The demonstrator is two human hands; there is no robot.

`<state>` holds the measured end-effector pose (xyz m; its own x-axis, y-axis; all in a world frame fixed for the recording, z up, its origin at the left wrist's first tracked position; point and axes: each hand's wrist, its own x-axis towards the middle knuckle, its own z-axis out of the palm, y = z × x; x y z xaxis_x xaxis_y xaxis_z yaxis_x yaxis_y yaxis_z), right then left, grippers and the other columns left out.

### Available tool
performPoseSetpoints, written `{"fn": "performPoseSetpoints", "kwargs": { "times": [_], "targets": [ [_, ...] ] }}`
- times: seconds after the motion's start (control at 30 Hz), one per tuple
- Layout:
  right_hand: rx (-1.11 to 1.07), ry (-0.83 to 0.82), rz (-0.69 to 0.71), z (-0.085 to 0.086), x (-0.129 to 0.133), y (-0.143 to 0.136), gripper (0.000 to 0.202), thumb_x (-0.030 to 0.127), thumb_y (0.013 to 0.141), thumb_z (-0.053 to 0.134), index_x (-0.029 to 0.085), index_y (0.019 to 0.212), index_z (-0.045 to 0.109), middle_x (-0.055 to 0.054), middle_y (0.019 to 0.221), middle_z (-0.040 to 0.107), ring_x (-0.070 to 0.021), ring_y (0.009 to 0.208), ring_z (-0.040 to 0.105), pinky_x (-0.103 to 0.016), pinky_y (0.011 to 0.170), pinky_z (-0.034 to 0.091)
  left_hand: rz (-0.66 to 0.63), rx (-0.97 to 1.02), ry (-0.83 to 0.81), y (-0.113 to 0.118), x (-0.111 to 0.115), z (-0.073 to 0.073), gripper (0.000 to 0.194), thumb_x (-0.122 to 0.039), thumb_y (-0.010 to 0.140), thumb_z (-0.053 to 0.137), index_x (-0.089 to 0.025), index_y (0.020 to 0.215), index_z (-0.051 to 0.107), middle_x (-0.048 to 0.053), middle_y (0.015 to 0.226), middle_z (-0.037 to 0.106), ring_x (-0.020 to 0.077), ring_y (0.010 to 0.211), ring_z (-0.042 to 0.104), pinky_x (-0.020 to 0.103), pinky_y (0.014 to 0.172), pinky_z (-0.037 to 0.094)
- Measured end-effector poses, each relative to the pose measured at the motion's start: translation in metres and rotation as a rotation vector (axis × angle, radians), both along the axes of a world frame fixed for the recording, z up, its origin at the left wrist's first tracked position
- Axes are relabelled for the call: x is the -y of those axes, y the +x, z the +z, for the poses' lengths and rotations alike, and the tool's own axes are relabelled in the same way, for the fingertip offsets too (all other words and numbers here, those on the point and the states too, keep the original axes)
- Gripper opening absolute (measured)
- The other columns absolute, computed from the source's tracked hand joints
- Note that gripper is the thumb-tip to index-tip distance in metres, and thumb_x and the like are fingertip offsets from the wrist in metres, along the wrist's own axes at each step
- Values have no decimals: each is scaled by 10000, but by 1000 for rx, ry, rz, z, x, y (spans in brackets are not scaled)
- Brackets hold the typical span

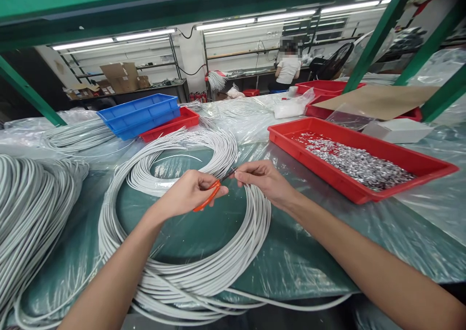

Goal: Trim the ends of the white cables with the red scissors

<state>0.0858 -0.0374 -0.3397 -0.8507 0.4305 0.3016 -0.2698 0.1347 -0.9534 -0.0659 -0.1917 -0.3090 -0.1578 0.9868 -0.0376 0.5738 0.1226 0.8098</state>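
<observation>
My left hand (192,191) is closed around the orange handles of a pair of scissors (208,197). Their dark blades point up and right, the tips touching or almost touching the fingers of my right hand (260,177). That right hand is pinched; whatever sits between its thumb and forefinger is too small and covered to make out. Beneath both hands lies a large coil of pale grey cable (189,276), its right side passing just under my right fingers. A smaller-looking loop of cable (224,150) rests behind it.
A thick cable bundle (32,213) lies at left. A red tray (309,160) of small shiny metal pieces stands right. Blue trays (140,114) and another red tray (187,119) sit behind. Green frame posts (378,43) rise at the right; a person (289,70) is far back.
</observation>
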Motion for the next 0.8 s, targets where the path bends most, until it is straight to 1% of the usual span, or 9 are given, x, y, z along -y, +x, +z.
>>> {"fn": "performPoseSetpoints", "kwargs": {
  "times": [0.07,0.17,0.33,0.47,0.53,0.63,0.8],
  "targets": [
    [-26,40,-41,1,2,0,264,408,735,766,168,641,705,-29,608,622,-157,658,564,-288,627,409,2,-2,-7,0,0,0,352,-399,822,651,-145,596,560,22,566,602,80,439,494,177,432,368],
    [-61,118,-127,0,5,-1,219,363,754,746,167,666,706,-33,625,637,-156,618,556,-294,601,410,6,-11,-15,0,0,0,362,-403,827,644,-148,587,555,18,548,591,81,434,497,180,430,371],
    [-101,308,-360,-7,15,0,161,264,817,668,180,681,686,-32,652,645,-161,641,541,-304,625,408,27,21,-31,5,-2,1,377,-432,824,644,-153,593,540,21,564,605,83,432,502,185,426,377],
    [-135,324,-469,-14,20,-1,117,249,818,668,188,718,669,-26,666,618,-159,646,512,-308,633,413,51,28,-28,10,-2,-1,378,-435,829,638,-152,603,531,14,571,604,80,435,503,185,437,381],
    [-136,328,-488,-16,20,-1,117,254,824,666,189,726,662,-29,683,617,-160,649,510,-309,635,414,55,27,-23,11,-2,-2,374,-433,832,636,-151,609,533,13,576,604,80,436,498,187,439,375],
    [-137,326,-465,-17,17,-2,129,256,833,663,184,727,648,-27,691,612,-153,653,509,-298,635,411,50,17,-20,10,-2,-3,362,-427,843,625,-151,626,536,14,592,611,83,450,496,191,446,363],
    [-99,328,-320,-16,15,-2,187,292,892,603,179,744,611,-14,664,580,-137,614,496,-274,601,396,67,-30,-4,9,-2,-3,345,-427,849,618,-151,652,555,15,609,617,97,495,506,198,470,359]
  ]
}}
